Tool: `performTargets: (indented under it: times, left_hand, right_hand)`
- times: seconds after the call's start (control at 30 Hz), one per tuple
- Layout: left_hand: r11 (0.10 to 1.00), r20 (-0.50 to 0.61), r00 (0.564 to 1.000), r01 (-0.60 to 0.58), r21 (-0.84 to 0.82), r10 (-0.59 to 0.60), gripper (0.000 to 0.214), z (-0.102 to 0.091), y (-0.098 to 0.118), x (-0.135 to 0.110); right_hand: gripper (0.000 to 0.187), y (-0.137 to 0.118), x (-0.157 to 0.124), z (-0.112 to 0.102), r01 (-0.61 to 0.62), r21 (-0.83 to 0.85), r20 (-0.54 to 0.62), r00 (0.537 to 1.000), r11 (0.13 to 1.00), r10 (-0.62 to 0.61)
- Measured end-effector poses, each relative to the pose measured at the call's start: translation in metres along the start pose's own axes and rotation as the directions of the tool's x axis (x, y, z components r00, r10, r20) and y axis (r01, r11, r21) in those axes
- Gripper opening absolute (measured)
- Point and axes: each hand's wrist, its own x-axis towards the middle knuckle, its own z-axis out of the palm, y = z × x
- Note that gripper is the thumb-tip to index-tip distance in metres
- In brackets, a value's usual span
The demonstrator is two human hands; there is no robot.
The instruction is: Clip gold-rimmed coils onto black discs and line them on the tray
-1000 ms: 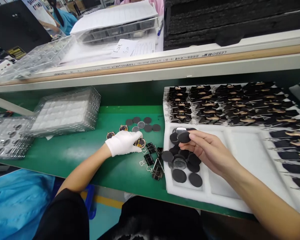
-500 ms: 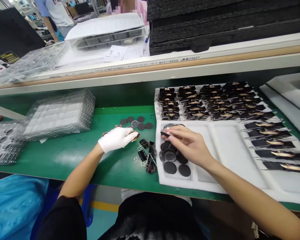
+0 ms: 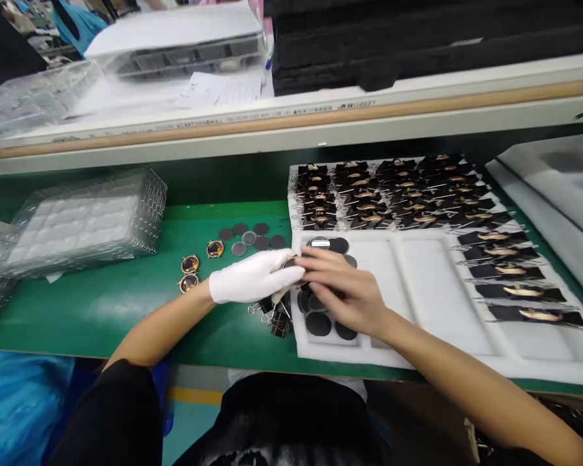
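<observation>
- Left hand (image 3: 252, 277) in white glove, fingers stretched toward 3 o'clock, tips meeting right hand at left edge of white foam tray (image 3: 432, 285); something small and dark pinched between the two hands, too hidden to name; whether gloved fingers grip it, cannot tell
- Right hand (image 3: 342, 291) bare, fingers curled down over pile of black round discs (image 3: 319, 323) in leftmost tray pocket; grip closed or not, cannot tell
- Discs lying loose in pocket, partly under right hand; one shiny lens-like round piece (image 3: 319, 243) at 12 o'clock of pile, just beside a black disc
- Black binder clips (image 3: 274, 317) heaped on green bench mat (image 3: 126, 304), at 6 o'clock of gloved hand, touching tray edge
- Three gold-rimmed round parts (image 3: 190, 264) on mat at 9 to 10 o'clock of gloved hand, near each other, apart from hand
- Grey discs (image 3: 250, 237) in small cluster on mat at 12 o'clock of gloved hand
- Rows of clipped black-and-gold parts (image 3: 383, 194) on far part of tray at 12 to 2 o'clock of right hand, more down right side
- Clear plastic blister trays (image 3: 87, 220) stacked at 9 o'clock, well apart from hands
- Black foam sheets (image 3: 418, 39) stacked on shelf above, papers (image 3: 223, 87) and more clear trays at 11 o'clock
</observation>
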Motion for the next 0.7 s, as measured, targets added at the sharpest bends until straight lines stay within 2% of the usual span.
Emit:
performTargets:
  times: [0.07, 0.13, 0.23, 0.3, 0.4, 0.47, 0.53, 0.63, 0.7]
  left_hand:
    - [0.998, -0.026, 0.999, 0.023, 0.063, -0.021, 0.028, -0.001, 0.003, -0.002]
    - [0.995, -0.049, 0.998, 0.038, 0.09, -0.034, 0.028, -0.004, 0.004, -0.003]
    - [0.98, -0.016, 0.999, 0.042, 0.194, -0.039, 0.032, -0.016, -0.001, -0.007]
    - [0.911, -0.034, 0.998, 0.066, 0.406, -0.057, 0.037, -0.028, -0.009, -0.01]
    - [0.712, -0.059, 0.992, 0.122, 0.691, -0.114, 0.046, -0.04, -0.024, -0.015]
    - [0.601, -0.03, 0.985, 0.128, 0.789, -0.171, 0.052, -0.037, -0.031, -0.015]
    - [0.522, 0.011, 0.979, 0.1, 0.847, -0.204, 0.047, -0.03, -0.036, -0.011]
    - [0.455, 0.048, 0.986, 0.03, 0.89, -0.158, 0.031, -0.023, -0.04, -0.005]
    - [0.45, 0.019, 0.996, 0.02, 0.893, -0.082, 0.035, -0.028, -0.043, -0.005]
  right_hand:
    - [0.044, -0.005, 0.003, 0.002, -0.243, 0.157, -0.043, 0.967, 0.957, 0.252]
    - [0.044, -0.007, 0.006, 0.003, -0.453, 0.274, 0.021, 0.885, 0.848, 0.466]
    - [0.022, -0.007, 0.008, 0.001, -0.651, 0.373, 0.132, 0.743, 0.661, 0.657]
    - [0.02, -0.005, 0.01, -0.003, -0.694, 0.445, 0.103, 0.668, 0.566, 0.737]
    - [0.024, -0.002, 0.014, -0.009, -0.697, 0.573, 0.079, 0.571, 0.431, 0.817]
    - [0.027, -0.001, 0.018, -0.011, -0.692, 0.638, 0.095, 0.507, 0.339, 0.857]
    - [0.029, 0.001, 0.02, -0.012, -0.69, 0.671, 0.113, 0.457, 0.272, 0.882]
    - [0.033, 0.003, 0.019, -0.015, -0.707, 0.67, 0.161, 0.437, 0.228, 0.885]
    - [0.036, 0.003, 0.017, -0.016, -0.726, 0.651, 0.203, 0.449, 0.223, 0.87]
